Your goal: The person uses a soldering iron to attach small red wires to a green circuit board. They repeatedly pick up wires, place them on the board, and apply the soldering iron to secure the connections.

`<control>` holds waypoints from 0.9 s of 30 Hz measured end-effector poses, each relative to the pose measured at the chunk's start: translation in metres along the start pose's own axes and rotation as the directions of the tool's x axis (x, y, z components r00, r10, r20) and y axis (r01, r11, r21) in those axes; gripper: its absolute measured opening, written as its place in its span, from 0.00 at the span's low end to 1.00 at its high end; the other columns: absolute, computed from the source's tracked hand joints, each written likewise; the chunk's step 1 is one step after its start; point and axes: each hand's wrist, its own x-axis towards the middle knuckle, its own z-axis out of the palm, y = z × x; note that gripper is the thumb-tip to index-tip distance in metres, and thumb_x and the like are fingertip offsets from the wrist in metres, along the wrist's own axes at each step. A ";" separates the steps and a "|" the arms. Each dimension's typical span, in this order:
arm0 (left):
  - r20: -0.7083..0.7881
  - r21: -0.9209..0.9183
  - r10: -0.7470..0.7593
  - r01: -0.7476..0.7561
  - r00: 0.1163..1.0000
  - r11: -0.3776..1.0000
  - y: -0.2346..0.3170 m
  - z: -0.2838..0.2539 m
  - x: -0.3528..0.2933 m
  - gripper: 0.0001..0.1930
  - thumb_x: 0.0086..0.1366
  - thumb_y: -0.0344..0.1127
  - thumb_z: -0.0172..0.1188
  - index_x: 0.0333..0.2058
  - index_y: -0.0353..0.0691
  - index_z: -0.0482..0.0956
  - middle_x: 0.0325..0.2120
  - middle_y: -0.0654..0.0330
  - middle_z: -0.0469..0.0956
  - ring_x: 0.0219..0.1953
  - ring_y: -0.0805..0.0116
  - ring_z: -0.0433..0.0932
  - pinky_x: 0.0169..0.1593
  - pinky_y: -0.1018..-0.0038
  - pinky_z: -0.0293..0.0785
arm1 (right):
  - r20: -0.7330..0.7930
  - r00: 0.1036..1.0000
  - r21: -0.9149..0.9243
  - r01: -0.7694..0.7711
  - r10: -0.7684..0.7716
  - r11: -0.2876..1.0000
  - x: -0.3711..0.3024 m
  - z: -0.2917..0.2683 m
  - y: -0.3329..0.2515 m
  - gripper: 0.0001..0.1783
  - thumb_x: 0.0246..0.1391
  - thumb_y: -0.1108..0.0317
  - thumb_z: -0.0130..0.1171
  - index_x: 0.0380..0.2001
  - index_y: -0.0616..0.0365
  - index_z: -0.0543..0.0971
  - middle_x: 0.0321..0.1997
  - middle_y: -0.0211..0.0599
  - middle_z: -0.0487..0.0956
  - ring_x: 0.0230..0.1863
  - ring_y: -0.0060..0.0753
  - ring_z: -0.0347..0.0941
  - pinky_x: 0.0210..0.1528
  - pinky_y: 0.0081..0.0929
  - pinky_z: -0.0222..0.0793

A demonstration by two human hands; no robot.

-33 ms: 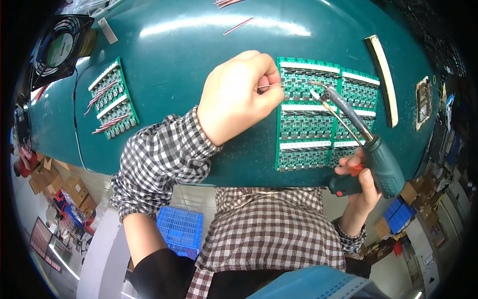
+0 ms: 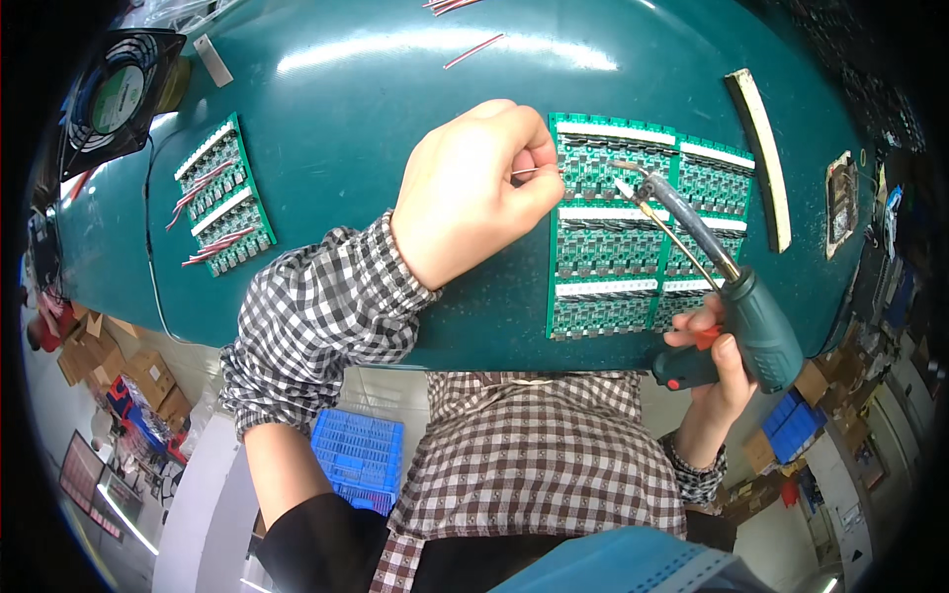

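My left hand is closed in a pinch at the left edge of the larger green circuit board panel. A short thin wire shows between its thumb and fingers; the rest is hidden by the hand. My right hand is wrapped round a dark green soldering gun with a red trigger. The gun's thin tip and the feed tube beside it reach over the panel's upper middle. Whether the tip touches the board I cannot tell. White strips run across the panel in rows.
On the left lies a smaller circuit board panel with red and white wires on it. A black fan stands at the far left. Loose wires lie at the back. A long pale strip and a small worn tray are at right.
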 end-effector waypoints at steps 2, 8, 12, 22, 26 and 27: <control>-0.004 -0.004 -0.003 0.003 1.000 1.000 0.000 0.000 0.000 0.05 0.52 0.28 0.62 0.27 0.35 0.76 0.22 0.64 0.70 0.22 0.78 0.65 0.26 0.80 0.64 | -0.005 1.000 0.003 -0.017 0.017 1.000 0.000 0.001 0.000 0.28 0.54 0.63 0.61 0.50 0.77 0.70 0.34 0.46 0.78 0.38 0.44 0.80 0.35 0.37 0.84; -0.010 0.022 0.020 -0.020 1.000 1.000 0.001 0.001 0.000 0.05 0.53 0.29 0.62 0.27 0.36 0.76 0.22 0.63 0.70 0.22 0.77 0.68 0.27 0.79 0.66 | -0.040 0.998 0.020 -0.056 0.057 0.998 -0.001 0.007 -0.001 0.28 0.51 0.66 0.62 0.49 0.79 0.71 0.33 0.48 0.78 0.35 0.45 0.80 0.36 0.38 0.83; 0.006 0.053 0.013 -0.013 1.000 0.999 0.001 0.000 0.001 0.04 0.52 0.29 0.62 0.27 0.36 0.76 0.22 0.63 0.71 0.21 0.76 0.67 0.27 0.78 0.67 | -0.040 0.998 -0.008 -0.053 0.053 0.999 0.000 0.009 -0.002 0.29 0.51 0.65 0.63 0.48 0.80 0.71 0.32 0.47 0.78 0.34 0.43 0.80 0.35 0.38 0.83; -0.014 0.021 -0.002 0.002 1.000 1.000 0.002 0.000 0.001 0.04 0.52 0.28 0.61 0.27 0.36 0.76 0.21 0.63 0.70 0.21 0.77 0.66 0.27 0.79 0.66 | -0.004 0.999 -0.052 -0.050 0.049 0.997 0.002 0.016 -0.006 0.27 0.50 0.66 0.64 0.47 0.79 0.72 0.30 0.45 0.79 0.32 0.40 0.79 0.38 0.35 0.80; -0.006 0.021 -0.016 0.016 1.000 1.000 0.002 0.001 0.002 0.04 0.52 0.28 0.62 0.27 0.35 0.76 0.21 0.63 0.70 0.21 0.77 0.66 0.26 0.79 0.66 | 0.005 0.999 -0.086 -0.047 0.048 0.995 0.002 0.015 -0.005 0.27 0.50 0.66 0.64 0.48 0.78 0.72 0.29 0.45 0.79 0.32 0.39 0.79 0.40 0.36 0.78; -0.006 0.024 -0.017 0.017 1.000 1.000 0.003 0.001 0.002 0.04 0.52 0.28 0.62 0.27 0.36 0.76 0.21 0.63 0.70 0.21 0.77 0.66 0.26 0.79 0.65 | 0.006 0.999 -0.093 -0.045 0.046 0.995 0.002 0.014 -0.004 0.27 0.50 0.67 0.64 0.48 0.78 0.72 0.29 0.44 0.79 0.32 0.39 0.79 0.41 0.37 0.77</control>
